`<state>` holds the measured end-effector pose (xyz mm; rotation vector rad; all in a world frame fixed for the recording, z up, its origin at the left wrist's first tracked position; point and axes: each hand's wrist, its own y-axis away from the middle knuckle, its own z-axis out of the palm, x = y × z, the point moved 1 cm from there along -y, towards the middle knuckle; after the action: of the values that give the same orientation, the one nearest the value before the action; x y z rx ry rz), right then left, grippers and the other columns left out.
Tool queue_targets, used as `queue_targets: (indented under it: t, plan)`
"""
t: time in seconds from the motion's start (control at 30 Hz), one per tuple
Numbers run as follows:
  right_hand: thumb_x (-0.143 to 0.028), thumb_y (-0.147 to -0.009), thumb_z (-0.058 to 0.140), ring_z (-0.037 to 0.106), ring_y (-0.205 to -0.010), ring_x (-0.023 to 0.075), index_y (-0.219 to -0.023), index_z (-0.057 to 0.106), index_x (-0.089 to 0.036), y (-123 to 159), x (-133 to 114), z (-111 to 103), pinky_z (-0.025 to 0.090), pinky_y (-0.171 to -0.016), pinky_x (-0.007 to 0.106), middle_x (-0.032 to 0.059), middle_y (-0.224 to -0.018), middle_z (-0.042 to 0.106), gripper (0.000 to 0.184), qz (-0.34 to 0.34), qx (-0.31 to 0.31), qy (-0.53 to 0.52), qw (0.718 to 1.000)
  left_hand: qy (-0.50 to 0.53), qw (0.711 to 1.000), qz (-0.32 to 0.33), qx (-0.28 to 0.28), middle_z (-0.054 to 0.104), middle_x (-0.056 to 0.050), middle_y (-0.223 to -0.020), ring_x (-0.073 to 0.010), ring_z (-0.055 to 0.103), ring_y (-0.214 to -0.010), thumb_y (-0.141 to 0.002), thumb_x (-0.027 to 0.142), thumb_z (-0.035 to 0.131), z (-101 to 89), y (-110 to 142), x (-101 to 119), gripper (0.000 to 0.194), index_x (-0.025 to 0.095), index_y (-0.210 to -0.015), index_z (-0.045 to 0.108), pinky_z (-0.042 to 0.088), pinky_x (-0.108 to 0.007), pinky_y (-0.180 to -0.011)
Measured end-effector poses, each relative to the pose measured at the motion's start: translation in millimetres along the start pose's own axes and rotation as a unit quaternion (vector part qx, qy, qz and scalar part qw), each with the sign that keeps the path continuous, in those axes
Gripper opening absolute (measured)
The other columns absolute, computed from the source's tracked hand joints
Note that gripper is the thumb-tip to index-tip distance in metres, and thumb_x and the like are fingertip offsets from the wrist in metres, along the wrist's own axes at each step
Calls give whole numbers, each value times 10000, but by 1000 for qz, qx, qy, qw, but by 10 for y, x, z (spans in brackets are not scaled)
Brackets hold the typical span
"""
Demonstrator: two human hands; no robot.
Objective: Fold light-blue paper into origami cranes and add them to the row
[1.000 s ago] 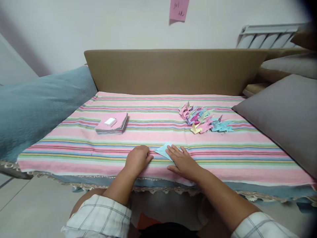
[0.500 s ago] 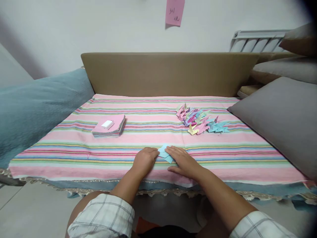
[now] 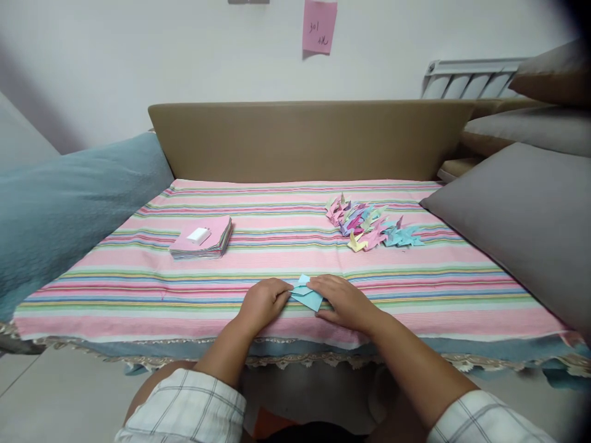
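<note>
A partly folded light-blue sheet of origami paper [image 3: 308, 299] lies on the striped cloth near its front edge, between my two hands. My left hand [image 3: 265, 303] is closed, its thumb and fingers pinching the paper's left corner. On the other side, my right hand [image 3: 342, 301] grips the right part of the paper, thumb low and fingers over the top. Beyond the hands, to the right, lies a heap of folded paper cranes [image 3: 364, 226] in pink, purple, yellow, green and blue.
At the left stands a stack of coloured square paper [image 3: 217, 241] with a small white block [image 3: 199, 235] on top. A striped cloth [image 3: 258, 258] covers the seat. Grey cushions [image 3: 517, 203] pile up at the right, and a blue-covered armrest [image 3: 83, 191] bounds the left.
Between my hands the paper's folds have shifted, and more of its lower flap shows now. My left hand has moved slightly left. The camera view has tilted a little.
</note>
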<state>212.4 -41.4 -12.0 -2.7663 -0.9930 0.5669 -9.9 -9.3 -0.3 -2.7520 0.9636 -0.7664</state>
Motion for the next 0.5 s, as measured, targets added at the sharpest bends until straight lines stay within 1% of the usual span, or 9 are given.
queue_targets:
  t: [0.17, 0.23, 0.27, 0.3, 0.33, 0.37, 0.43, 0.47, 0.5]
  plan:
    - [-233, -845, 458, 512, -1094, 198, -1224, 532, -198, -29, -18, -5, 392, -953, 373, 73, -1193, 600, 388, 1, 44, 9, 999, 82, 996, -45, 10, 712, -30, -923, -178, 633, -874, -824, 294, 529, -51, -10, -1, 211, 225, -932, 697, 484, -297, -787]
    - [-259, -877, 418, 550, -1014, 194, -1142, 585, -207, -46, -37, -27, 414, -907, 356, 68, -1102, 644, 317, 27, 70, -20, 997, 160, 983, -82, 25, 712, -35, -907, -182, 636, -844, -801, 340, 558, -52, -13, 3, 218, 214, -911, 698, 489, -305, -773]
    - [-286, -894, 397, 567, -958, 192, -1078, 612, -209, -57, -50, -38, 428, -871, 345, 65, -1037, 663, 294, 49, 86, -47, 994, 219, 969, -105, 38, 709, -43, -905, -182, 637, -830, -788, 371, 572, -47, -16, 12, 248, 202, -926, 690, 494, -308, -766]
    - [-317, -905, 380, 578, -893, 188, -999, 633, -206, -68, -63, -44, 440, -826, 331, 59, -957, 674, 292, 77, 103, -84, 988, 291, 946, -129, 55, 704, -52, -908, -182, 639, -822, -772, 404, 589, -37, -20, 27, 303, 189, -968, 672, 498, -312, -761]
    - [-352, -910, 370, 579, -826, 181, -914, 640, -201, -81, -78, -43, 448, -776, 315, 49, -871, 671, 309, 111, 120, -129, 978, 368, 914, -151, 72, 698, -62, -920, -182, 641, -816, -749, 434, 612, -22, -27, 50, 383, 175, -1029, 641, 502, -317, -757]
    - [-385, -905, 374, 570, -738, 169, -822, 630, -193, -94, -92, -32, 451, -706, 293, 32, -769, 649, 331, 148, 136, -185, 962, 447, 875, -166, 89, 689, -72, -948, -185, 642, -832, -721, 451, 642, -3, -35, 79, 488, 167, -1114, 588, 504, -322, -767]
    - [-442, -877, 408, 533, -629, 144, -743, 589, -184, -123, -122, 18, 434, -600, 254, -2, -661, 592, 343, 211, 161, -311, 913, 563, 800, -185, 96, 665, -93, -1031, -193, 645, -853, -632, 428, 734, 47, -58, 147, 718, 175, -1246, 460, 506, -330, -768]
    - [-466, -857, 433, 516, -593, 135, -747, 579, -181, -137, -137, 53, 424, -565, 243, -15, -636, 574, 339, 237, 160, -367, 885, 595, 775, -195, 89, 661, -102, -1040, -195, 647, -845, -590, 398, 773, 75, -71, 179, 799, 177, -1272, 418, 506, -326, -755]
    - [-490, -836, 453, 500, -561, 128, -754, 578, -178, -152, -151, 88, 413, -534, 237, -24, -614, 558, 346, 253, 160, -412, 860, 612, 758, -206, 86, 669, -101, -1009, -191, 650, -815, -564, 374, 794, 100, -82, 203, 844, 178, -1280, 394, 505, -318, -734]
